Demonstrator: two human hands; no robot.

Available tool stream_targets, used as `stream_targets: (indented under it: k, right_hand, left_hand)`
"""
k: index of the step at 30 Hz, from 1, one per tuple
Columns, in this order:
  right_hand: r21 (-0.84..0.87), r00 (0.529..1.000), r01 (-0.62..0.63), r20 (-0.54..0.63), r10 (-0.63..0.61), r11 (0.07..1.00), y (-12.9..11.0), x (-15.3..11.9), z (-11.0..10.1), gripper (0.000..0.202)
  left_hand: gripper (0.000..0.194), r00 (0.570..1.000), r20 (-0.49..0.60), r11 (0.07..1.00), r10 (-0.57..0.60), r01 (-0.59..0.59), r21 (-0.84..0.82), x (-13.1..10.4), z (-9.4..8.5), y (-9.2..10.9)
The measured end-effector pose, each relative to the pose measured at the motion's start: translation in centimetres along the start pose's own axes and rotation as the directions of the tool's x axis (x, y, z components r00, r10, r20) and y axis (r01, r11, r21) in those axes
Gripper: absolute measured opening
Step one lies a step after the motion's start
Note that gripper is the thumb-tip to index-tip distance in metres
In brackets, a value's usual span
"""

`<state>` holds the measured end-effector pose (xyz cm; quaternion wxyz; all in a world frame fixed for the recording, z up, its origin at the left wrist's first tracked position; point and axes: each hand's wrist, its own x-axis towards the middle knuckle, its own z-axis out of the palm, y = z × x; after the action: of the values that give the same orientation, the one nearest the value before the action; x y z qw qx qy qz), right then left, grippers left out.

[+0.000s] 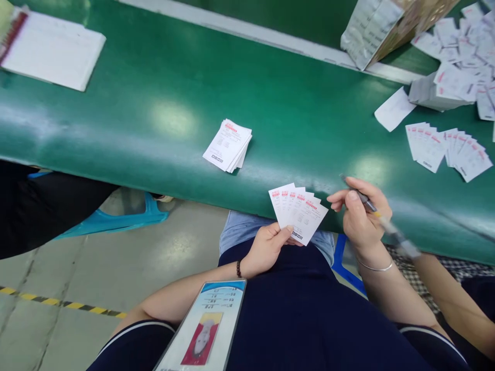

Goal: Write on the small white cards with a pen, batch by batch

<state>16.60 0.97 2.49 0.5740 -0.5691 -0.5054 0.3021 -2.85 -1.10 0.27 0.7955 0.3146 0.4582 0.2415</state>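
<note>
My left hand (269, 247) grips a fan of printed cards (301, 214) by their lower corner, thumb on top, just off the table's near edge. Red print runs along the tops of the cards, and a row of small dark marks shows at the bottom of the front one. To the right, my right hand (365, 214) is closed around a pen (368, 202), its tip pointing away from me and apart from the cards. A small stack of similar cards (227, 144) lies on the green table beyond my left hand.
Two fanned groups of cards (425, 147) lie at the right, near a blank slip (394, 109). Behind them are a thick card stack (427, 94) and a loose heap (464, 56). A box (371, 31) stands at the back; a white pad (58, 49) lies far left. Other people sit on both sides.
</note>
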Motion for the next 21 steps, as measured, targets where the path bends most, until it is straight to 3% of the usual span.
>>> stream_targets:
  k: [2,5,9,11,13,18,21]
  right_hand:
    - [-0.025,0.999,-0.023,0.027,0.024,0.999,-0.7,0.7,-0.3,0.012]
    - [0.052,0.969,-0.125,0.222,0.111,0.991,-1.8,1.4,-1.0,0.012]
    - [0.161,0.840,-0.329,0.499,0.211,0.930,-2.9,1.3,-1.8,0.033]
    - [0.156,0.790,-0.391,0.563,0.244,0.907,-3.4,1.1,-2.2,0.037]
    - [0.146,0.770,-0.413,0.582,0.259,0.899,-3.8,0.9,-2.7,0.039]
    - [0.095,0.781,-0.369,0.572,0.252,0.925,-4.4,0.5,-3.7,0.040]
    - [0.072,0.816,-0.349,0.514,0.266,0.934,-4.1,0.3,-4.1,0.042]
  left_hand:
    - [0.039,0.990,-0.009,0.976,0.142,-0.138,0.170,-0.6,0.1,0.2]
    - [0.035,0.928,0.022,0.844,0.372,-0.348,0.409,-1.4,0.0,0.2]
    - [0.034,0.808,0.123,0.562,0.576,-0.501,0.658,-1.5,0.0,-0.2]
    - [0.035,0.761,0.166,0.466,0.627,-0.538,0.703,-1.4,0.1,-0.3]
    - [0.035,0.733,0.195,0.425,0.651,-0.566,0.706,-1.2,0.3,-0.3]
    - [0.037,0.746,0.234,0.424,0.623,-0.574,0.700,-1.1,1.2,0.1]
    - [0.038,0.803,0.217,0.537,0.554,-0.544,0.645,-0.8,2.0,0.3]
